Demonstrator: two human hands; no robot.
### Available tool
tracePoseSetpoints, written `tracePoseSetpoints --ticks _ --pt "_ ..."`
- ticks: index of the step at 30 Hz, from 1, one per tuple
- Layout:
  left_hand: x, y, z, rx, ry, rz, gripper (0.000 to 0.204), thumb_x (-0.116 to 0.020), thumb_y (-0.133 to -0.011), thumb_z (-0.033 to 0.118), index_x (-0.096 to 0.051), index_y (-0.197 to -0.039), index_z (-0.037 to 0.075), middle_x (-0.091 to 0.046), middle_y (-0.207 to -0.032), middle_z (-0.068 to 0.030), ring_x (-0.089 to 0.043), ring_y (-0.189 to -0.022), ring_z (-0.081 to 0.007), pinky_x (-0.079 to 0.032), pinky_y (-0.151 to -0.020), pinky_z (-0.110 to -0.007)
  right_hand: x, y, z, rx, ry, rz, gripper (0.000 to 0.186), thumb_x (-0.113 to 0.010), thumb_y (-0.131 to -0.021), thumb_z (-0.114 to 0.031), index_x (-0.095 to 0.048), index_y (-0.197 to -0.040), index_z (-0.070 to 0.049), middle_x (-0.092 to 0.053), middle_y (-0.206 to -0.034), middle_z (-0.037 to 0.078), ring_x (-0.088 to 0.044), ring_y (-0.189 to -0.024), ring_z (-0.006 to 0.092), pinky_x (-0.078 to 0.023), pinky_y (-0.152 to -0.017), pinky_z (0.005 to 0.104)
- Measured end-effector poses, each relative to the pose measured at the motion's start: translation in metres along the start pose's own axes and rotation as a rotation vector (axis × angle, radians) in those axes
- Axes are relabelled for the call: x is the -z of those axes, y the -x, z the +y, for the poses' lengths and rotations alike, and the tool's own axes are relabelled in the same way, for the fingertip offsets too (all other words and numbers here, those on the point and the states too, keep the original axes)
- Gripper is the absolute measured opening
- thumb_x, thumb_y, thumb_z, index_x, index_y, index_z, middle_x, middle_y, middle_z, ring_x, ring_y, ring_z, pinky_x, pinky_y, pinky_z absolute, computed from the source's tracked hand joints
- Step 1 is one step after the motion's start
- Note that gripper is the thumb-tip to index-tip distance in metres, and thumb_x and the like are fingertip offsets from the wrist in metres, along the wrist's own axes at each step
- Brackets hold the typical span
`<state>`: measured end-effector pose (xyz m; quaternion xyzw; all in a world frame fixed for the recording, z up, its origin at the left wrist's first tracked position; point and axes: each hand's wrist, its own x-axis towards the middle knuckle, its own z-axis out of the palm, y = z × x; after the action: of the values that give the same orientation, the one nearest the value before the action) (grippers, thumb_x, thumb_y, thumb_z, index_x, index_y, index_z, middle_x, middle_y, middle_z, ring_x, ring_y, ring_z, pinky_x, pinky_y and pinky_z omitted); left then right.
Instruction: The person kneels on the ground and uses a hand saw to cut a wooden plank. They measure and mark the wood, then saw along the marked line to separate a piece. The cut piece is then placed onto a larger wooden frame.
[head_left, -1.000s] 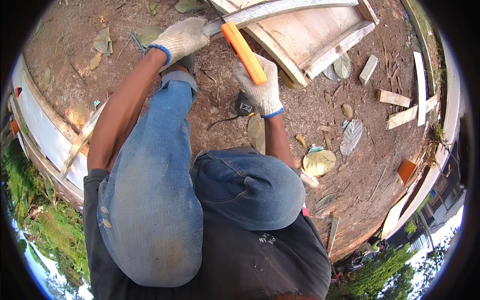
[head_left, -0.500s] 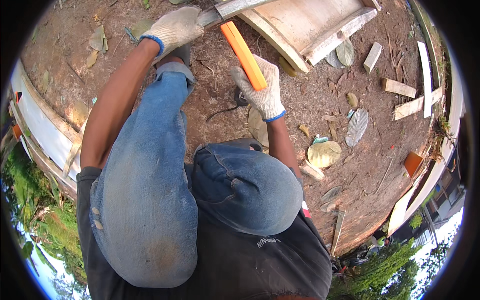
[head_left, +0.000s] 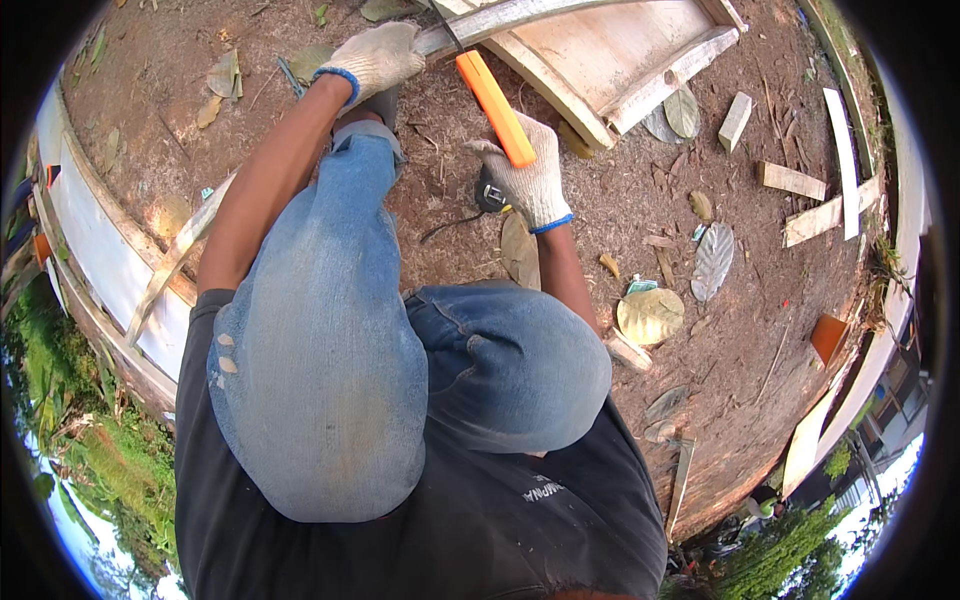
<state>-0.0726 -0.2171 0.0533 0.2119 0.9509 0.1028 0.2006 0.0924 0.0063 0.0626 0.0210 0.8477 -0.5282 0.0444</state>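
My left hand (head_left: 372, 62), in a whitish knit glove with a blue cuff, is closed round the end of a long wooden strip (head_left: 490, 22). My right hand (head_left: 537, 185), gloved alike, grips the orange handle of a hand saw (head_left: 497, 108). The saw's thin dark blade meets the strip just right of my left hand, and its far end is cut off by the picture's top edge. On the ground beside my right hand lies a black tape measure (head_left: 490, 192), partly hidden by the glove.
A wooden frame with a flat panel (head_left: 610, 50) lies beyond my right hand. Offcut blocks (head_left: 736, 122) and strips (head_left: 850, 165) are scattered at the right, among dry leaves (head_left: 713, 262). My bent knee (head_left: 320, 340) rises between my arms. Long pale boards (head_left: 110, 235) edge the left.
The view has turned slightly. The saw handle and my right hand have shifted a little, and more of the tape measure shows. Both hands keep their holds.
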Motion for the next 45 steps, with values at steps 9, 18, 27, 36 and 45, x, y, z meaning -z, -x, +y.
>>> tracePoseSetpoints --ticks 9,18,27,36,45 --pt "0.014 -0.001 0.003 0.124 0.181 -0.112 0.044 -0.059 -0.089 0.032 -0.070 -0.116 -0.002 -0.071 -0.113 -0.0276 -0.070 -0.107 -0.0415 -0.053 -0.096 -0.049 0.067 0.147 0.035 -0.277 -0.151 0.078 0.023 -0.080 -0.082 -0.022 -0.070 -0.089 -0.003 -0.066 -0.072 0.012 -0.067 -0.066 0.0293 -0.052 -0.063 0.0379" --pt "0.008 -0.004 0.001 0.048 0.043 -0.046 0.043 -0.058 -0.091 0.032 -0.066 -0.116 -0.002 -0.069 -0.117 -0.0289 -0.067 -0.111 -0.0441 -0.053 -0.096 -0.052 0.014 0.054 0.001 -0.050 -0.064 0.052 0.018 -0.075 -0.084 -0.013 -0.064 -0.088 0.001 -0.060 -0.071 0.010 -0.055 -0.064 0.0158 -0.048 -0.063 0.0354" --pt "0.008 0.006 -0.001 0.025 0.042 -0.085 0.041 -0.062 -0.090 0.035 -0.071 -0.109 0.001 -0.072 -0.111 -0.0256 -0.071 -0.104 -0.0423 -0.057 -0.092 -0.050 0.037 0.078 -0.022 -0.142 -0.068 -0.046 0.015 -0.072 -0.081 -0.012 -0.063 -0.083 0.000 -0.059 -0.069 0.013 -0.060 -0.062 0.0273 -0.048 -0.062 0.0368" --pt "0.021 -0.009 -0.006 0.041 0.083 -0.162 0.038 -0.066 -0.083 0.034 -0.073 -0.102 0.002 -0.073 -0.103 -0.0271 -0.072 -0.097 -0.0447 -0.058 -0.085 -0.051 0.021 0.049 -0.012 -0.152 -0.116 -0.056 0.018 -0.073 -0.084 -0.014 -0.060 -0.078 -0.003 -0.056 -0.066 0.007 -0.052 -0.059 0.0141 -0.045 -0.057 0.0326" --pt "0.008 -0.007 0.023 0.045 0.106 -0.054 0.033 -0.071 -0.076 0.026 -0.072 -0.096 -0.001 -0.073 -0.101 -0.0279 -0.073 -0.092 -0.0457 -0.059 -0.082 -0.052 0.040 0.008 -0.025 -0.106 -0.157 -0.132 0.023 -0.076 -0.083 -0.019 -0.060 -0.085 -0.003 -0.057 -0.069 0.013 -0.051 -0.065 0.0152 -0.046 -0.063 0.0361"
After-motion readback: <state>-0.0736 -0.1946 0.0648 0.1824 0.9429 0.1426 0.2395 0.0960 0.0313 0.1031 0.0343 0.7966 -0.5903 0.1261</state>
